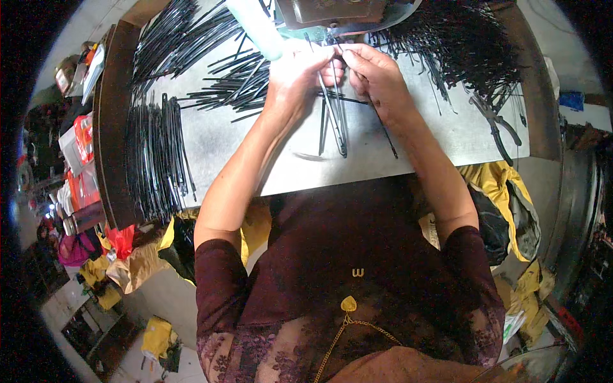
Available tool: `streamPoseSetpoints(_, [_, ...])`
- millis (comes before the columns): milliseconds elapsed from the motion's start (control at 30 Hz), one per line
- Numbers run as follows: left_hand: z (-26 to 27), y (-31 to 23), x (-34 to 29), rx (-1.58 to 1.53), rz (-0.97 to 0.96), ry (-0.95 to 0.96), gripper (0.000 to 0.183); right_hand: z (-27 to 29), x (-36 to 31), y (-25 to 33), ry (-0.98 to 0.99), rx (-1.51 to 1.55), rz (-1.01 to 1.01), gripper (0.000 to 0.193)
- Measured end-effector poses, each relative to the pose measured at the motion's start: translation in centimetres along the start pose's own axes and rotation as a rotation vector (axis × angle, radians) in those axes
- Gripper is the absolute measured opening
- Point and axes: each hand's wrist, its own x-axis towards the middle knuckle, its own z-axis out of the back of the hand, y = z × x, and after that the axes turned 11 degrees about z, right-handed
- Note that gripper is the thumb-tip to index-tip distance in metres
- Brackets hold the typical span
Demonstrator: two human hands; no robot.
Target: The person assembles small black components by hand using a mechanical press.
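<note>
My left hand point(299, 69) is closed around a few long, thin black rods point(333, 121), whose looped lower ends point toward me over the pale worktable point(230, 153). Close beside it, under the machine's edge, my right hand point(378, 73) pinches a single thin black rod point(385, 133) that slants down to the right. The fingertips of both hands nearly meet, and the rods' upper ends are partly hidden there. A loose pile of black rods point(236, 83) lies just left of my left hand.
A dark machine head point(332, 13) and a pale green tube point(255, 29) hang at the far edge. Stacked rods point(156, 153) lie at the left; a tangled heap of finer black pieces point(460, 48) fills the far right. Pliers point(493, 124) rest by the right wooden side wall point(543, 83).
</note>
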Motion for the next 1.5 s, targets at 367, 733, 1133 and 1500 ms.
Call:
streamPoseSetpoints(367, [-0.1, -0.5, 0.4, 0.079, -0.009, 0.011, 0.015, 0.0, 0.0, 1.1, 0.062, -0.071, 0.013, 0.025])
streamPoseSetpoints(733, [-0.1, 1.5, -0.2, -0.057, -0.099, -0.107, 0.012, -0.9, -0.2, -1.4, 0.008, 0.003, -0.028, 0.022])
streamPoseSetpoints(1133, [-0.5, 1.1, 0.4, -0.033, -0.143, -0.088, 0.016, -0.8, 0.0, -0.9, -0.018, -0.027, 0.045, 0.022])
streamPoseSetpoints(1500, [-0.4, 1.9, 0.9, -0.126, -0.067, -0.084, 0.013, 0.7, 1.2, -0.4, 0.117, -0.085, -0.033, 0.023])
